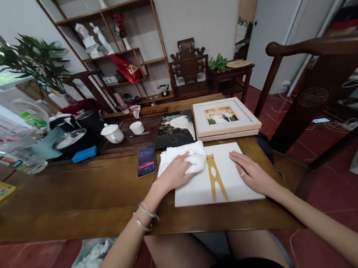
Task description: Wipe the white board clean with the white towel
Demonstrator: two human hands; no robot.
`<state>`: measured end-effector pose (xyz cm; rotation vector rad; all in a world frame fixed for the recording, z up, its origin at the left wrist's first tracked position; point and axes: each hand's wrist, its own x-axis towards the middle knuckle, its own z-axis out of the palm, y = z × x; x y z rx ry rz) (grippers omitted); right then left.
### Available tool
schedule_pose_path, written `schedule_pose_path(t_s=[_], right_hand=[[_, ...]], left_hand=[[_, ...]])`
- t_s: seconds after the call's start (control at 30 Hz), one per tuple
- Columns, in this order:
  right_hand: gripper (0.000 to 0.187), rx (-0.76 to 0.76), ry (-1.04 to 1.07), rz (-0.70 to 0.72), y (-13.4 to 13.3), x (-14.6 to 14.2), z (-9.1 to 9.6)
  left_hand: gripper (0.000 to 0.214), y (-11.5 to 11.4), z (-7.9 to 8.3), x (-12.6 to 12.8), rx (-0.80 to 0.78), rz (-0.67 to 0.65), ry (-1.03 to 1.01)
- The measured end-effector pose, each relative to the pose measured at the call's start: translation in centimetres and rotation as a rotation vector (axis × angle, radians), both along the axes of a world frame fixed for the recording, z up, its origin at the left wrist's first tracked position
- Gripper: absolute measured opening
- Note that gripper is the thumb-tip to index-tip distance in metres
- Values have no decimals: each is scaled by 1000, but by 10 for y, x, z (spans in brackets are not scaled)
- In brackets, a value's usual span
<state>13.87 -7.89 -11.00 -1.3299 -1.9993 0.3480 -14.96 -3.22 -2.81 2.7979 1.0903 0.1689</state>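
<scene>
A white board with a gold clothespin design (pixel 216 181) lies flat near the front edge of the wooden table (pixel 75 200). My left hand (pixel 174 174) presses a bunched white cloth (pixel 192 157) onto the board's upper left part, fingers curled on it. My right hand (pixel 250 171) rests flat on the board's right edge, fingers stretched out, a ring on one finger. Bracelets circle my left wrist.
A phone (pixel 145 159) lies left of the cloth. Behind the board are a dark photo print (pixel 175 129) and a light-framed picture (pixel 225 118). Teapot (pixel 112 133), cup (pixel 137 127), pots and bottles fill the left. A dark wooden chair (pixel 319 76) stands at the right.
</scene>
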Motion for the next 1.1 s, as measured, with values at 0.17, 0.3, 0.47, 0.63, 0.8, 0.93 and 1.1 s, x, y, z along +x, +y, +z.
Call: schedule_pose_path(t_s=[0.17,0.3,0.47,0.63,0.8,0.93,1.1], right_hand=[[41,15,8,-6,1,-1,-2],[41,25,15,0,0,0,-3],[41,31,12,-1,0,0,-3],[42,23,16,-3,0,1,-3],[41,18,-1,-10,0,0,-2],[41,17,17,-10,0,0,-2],[42,31,25,-8,0,0,-3]], left_hand=[[13,-50,16,-13,-105,-66,28],[18,-77,24,-20,-193,-75,-7],[35,-46,1,-5,-31,-22,-1],[48,-5,-20,19,114,43,27],[43,-25,-20,31,68,3,75],[28,-73,-5,25,-1,-97,81],[25,-99,32,1,-237,-249,36]])
